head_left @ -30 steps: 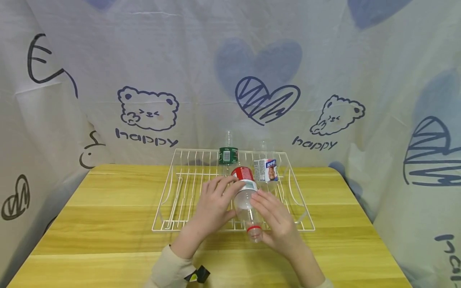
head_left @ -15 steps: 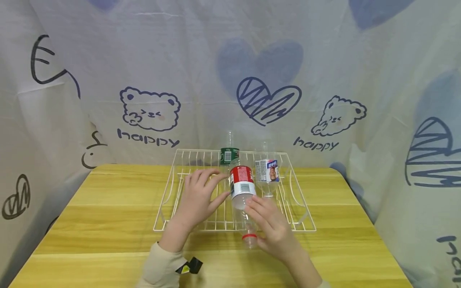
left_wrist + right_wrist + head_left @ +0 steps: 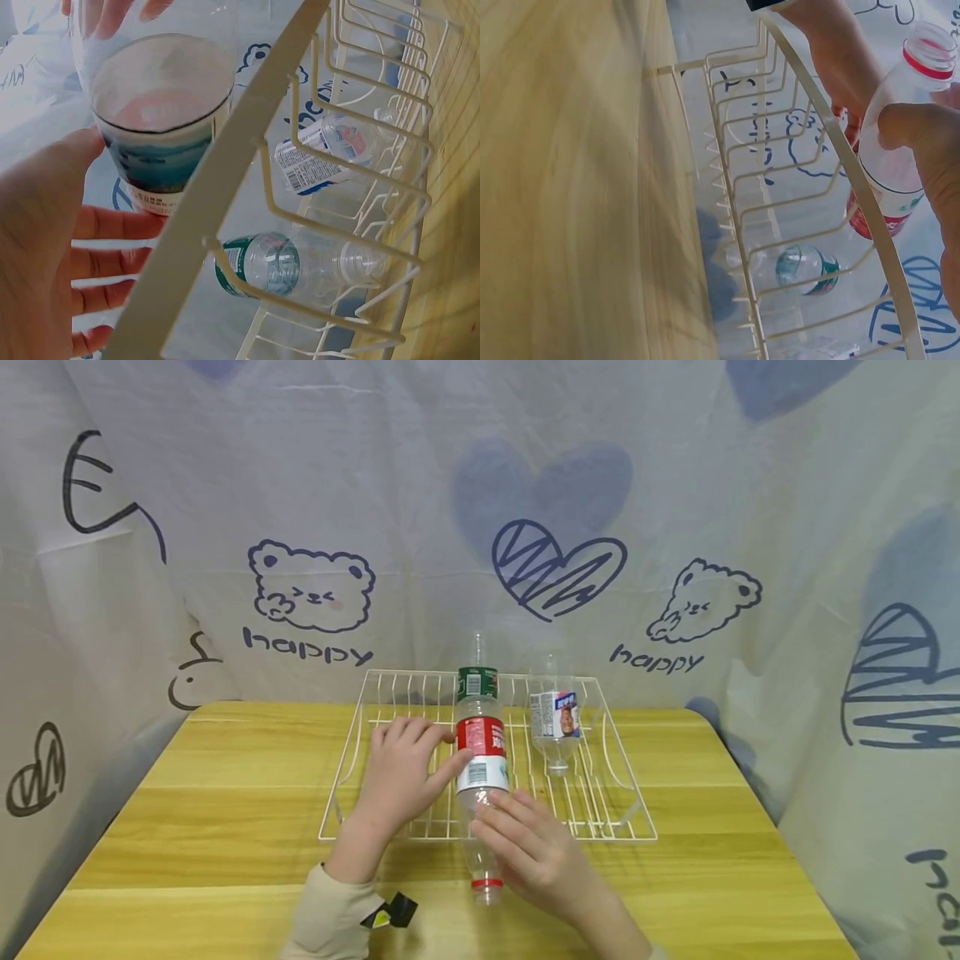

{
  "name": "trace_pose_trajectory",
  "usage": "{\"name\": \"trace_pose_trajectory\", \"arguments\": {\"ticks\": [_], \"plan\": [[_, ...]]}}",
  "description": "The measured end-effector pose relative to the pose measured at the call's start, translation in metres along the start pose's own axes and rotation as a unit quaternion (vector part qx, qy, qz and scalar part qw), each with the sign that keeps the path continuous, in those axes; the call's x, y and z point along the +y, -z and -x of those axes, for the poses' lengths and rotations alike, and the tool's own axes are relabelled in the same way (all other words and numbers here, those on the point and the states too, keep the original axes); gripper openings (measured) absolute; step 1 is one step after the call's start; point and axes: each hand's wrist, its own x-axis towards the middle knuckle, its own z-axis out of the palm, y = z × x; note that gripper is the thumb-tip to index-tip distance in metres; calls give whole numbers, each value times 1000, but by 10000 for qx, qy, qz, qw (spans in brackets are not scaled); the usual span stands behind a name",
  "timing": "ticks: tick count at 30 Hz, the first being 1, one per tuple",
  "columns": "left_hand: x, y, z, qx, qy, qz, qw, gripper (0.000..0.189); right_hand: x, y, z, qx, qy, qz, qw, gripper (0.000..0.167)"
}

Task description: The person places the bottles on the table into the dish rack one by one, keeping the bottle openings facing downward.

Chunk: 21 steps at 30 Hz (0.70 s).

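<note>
A clear plastic bottle (image 3: 481, 771) with a red and white label and a red neck ring lies lengthwise above the white wire rack (image 3: 420, 838), its uncapped neck towards the person. My right hand (image 3: 534, 853) grips it below the label, with the thumb (image 3: 907, 124) across its side in the right wrist view. At the label's left side, my left hand (image 3: 401, 772) has its fingers spread and its thumb tip touching the bottle. In the rack, a green-labelled bottle (image 3: 477, 682) stands neck down at the back, partly hidden behind the held one.
Another clear bottle (image 3: 555, 714), with a white and blue label, stands neck down in the rack's right part. The rack sits on a yellow wooden table (image 3: 225, 810). A printed curtain (image 3: 420, 527) hangs behind the table and along both sides.
The red-labelled bottle has swung from slanted to straight and come nearer the person, in the right hand. The left hand came off it, moved left, and now touches its label again.
</note>
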Motion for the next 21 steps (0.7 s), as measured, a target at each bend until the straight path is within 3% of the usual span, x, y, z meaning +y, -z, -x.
{"name": "trace_pose_trajectory", "arguments": {"ticks": [11, 17, 21], "plan": [[18, 8, 2, -593, 1184, 128, 9911, 75, -12, -6, -4, -331, 378, 71, 9987, 26], [23, 11, 1, -961, 1512, 122, 9838, 95, -18, -7, -2, -567, 363, 115, 9977, 28], [25, 11, 1, -1029, 1624, 154, 9812, 93, -22, -7, 0, -741, 304, 142, 9967, 31]]}}
